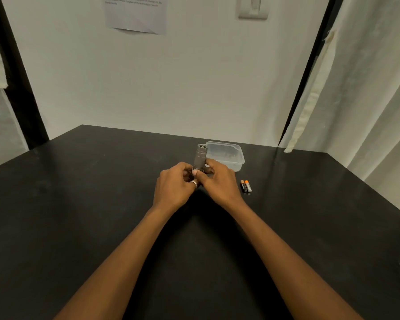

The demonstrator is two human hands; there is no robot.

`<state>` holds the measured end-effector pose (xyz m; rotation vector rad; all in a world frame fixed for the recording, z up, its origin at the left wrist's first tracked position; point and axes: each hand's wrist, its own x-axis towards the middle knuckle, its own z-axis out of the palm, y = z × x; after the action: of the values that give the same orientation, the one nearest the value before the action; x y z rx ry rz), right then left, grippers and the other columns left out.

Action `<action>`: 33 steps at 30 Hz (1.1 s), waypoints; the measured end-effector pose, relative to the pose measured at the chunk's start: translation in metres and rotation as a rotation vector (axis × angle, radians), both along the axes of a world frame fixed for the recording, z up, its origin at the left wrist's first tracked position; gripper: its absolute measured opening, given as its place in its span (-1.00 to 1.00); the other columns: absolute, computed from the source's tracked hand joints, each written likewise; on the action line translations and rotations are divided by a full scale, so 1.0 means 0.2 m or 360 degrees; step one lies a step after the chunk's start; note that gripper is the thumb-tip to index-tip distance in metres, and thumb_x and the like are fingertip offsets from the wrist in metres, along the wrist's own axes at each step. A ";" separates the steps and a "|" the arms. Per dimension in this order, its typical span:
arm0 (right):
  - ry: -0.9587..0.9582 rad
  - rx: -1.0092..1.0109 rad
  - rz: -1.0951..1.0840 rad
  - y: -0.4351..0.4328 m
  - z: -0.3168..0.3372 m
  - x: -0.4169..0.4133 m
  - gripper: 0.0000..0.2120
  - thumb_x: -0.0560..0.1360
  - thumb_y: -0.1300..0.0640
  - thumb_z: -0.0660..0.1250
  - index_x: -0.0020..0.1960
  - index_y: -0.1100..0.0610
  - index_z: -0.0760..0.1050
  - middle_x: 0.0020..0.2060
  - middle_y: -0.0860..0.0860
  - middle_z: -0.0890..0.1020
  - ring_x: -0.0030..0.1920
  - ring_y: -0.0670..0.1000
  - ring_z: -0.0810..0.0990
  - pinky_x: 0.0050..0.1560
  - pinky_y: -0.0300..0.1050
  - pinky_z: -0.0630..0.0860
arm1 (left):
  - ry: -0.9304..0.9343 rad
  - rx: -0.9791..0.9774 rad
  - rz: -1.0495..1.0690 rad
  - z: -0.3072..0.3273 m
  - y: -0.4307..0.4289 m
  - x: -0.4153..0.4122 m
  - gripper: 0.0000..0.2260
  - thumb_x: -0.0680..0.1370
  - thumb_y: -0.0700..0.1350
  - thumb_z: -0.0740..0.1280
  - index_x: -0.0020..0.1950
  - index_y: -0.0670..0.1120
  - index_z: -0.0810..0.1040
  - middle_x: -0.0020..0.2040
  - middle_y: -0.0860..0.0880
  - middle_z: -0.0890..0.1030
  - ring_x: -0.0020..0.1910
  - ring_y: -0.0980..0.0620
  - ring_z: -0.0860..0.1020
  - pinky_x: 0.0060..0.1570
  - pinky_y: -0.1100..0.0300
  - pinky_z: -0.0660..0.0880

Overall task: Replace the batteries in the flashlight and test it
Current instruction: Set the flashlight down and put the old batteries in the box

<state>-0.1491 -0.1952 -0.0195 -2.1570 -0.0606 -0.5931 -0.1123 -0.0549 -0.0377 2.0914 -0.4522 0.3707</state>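
Observation:
A small grey metal flashlight (200, 157) stands upright above the black table (78, 204), head end up. My right hand (217, 179) grips its lower body with the fingers wrapped round it. My left hand (174, 184), with a ring on one finger, is closed on the flashlight's bottom end, which both hands hide. Two batteries (246, 186) with orange tips lie side by side on the table, just right of my right hand and apart from it.
A clear plastic container (231, 155) sits right behind the flashlight. A white wall with a taped paper sheet rises behind the table. Black frame posts and white curtains stand at both sides.

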 end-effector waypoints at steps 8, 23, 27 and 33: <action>0.0048 -0.0059 -0.0001 0.15 0.07 0.40 -0.90 0.58 0.10 0.40 0.06 0.09 0.62 -0.14 -0.07 0.70 -0.12 -0.08 0.64 -0.15 -0.24 0.49 | 0.0060 0.0012 0.0192 0.10 0.09 0.32 -0.83 0.48 -0.09 0.48 0.06 -0.01 0.64 -0.12 0.04 0.71 -0.12 0.05 0.68 -0.03 0.01 0.66; 0.0129 -0.0168 0.0007 0.28 -0.01 0.91 -0.92 0.56 0.06 0.37 0.02 0.05 0.56 -0.14 -0.04 0.69 -0.10 0.00 0.67 -0.01 0.05 0.63 | 0.0119 0.0238 0.0363 0.04 0.21 0.79 -0.78 0.52 -0.09 0.38 0.16 0.01 0.59 0.01 0.00 0.72 0.08 -0.08 0.64 0.20 -0.14 0.51; 0.0150 -0.0087 0.0037 0.27 -0.06 0.92 -0.86 0.59 0.08 0.36 0.13 0.04 0.56 -0.09 -0.07 0.68 -0.09 -0.06 0.63 -0.11 -0.20 0.49 | 0.0138 0.0271 0.0355 0.00 0.20 0.81 -0.75 0.55 -0.09 0.37 0.22 -0.01 0.55 0.08 -0.01 0.70 0.16 -0.08 0.60 0.21 -0.08 0.38; 0.0325 -0.0043 0.0003 0.27 -0.04 0.85 -0.44 0.57 0.02 0.41 0.49 0.16 0.35 0.11 0.06 0.65 0.10 0.02 0.61 0.11 -0.09 0.52 | 0.0265 0.0432 0.0353 0.02 0.19 0.76 -0.56 0.52 -0.07 0.41 0.36 -0.11 0.43 0.26 -0.11 0.59 0.31 -0.21 0.46 0.24 -0.13 0.39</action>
<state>0.0205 -0.1420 -0.0282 -2.2322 0.0406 -0.3698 0.0399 -0.0159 -0.0345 2.4239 -0.1785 0.2715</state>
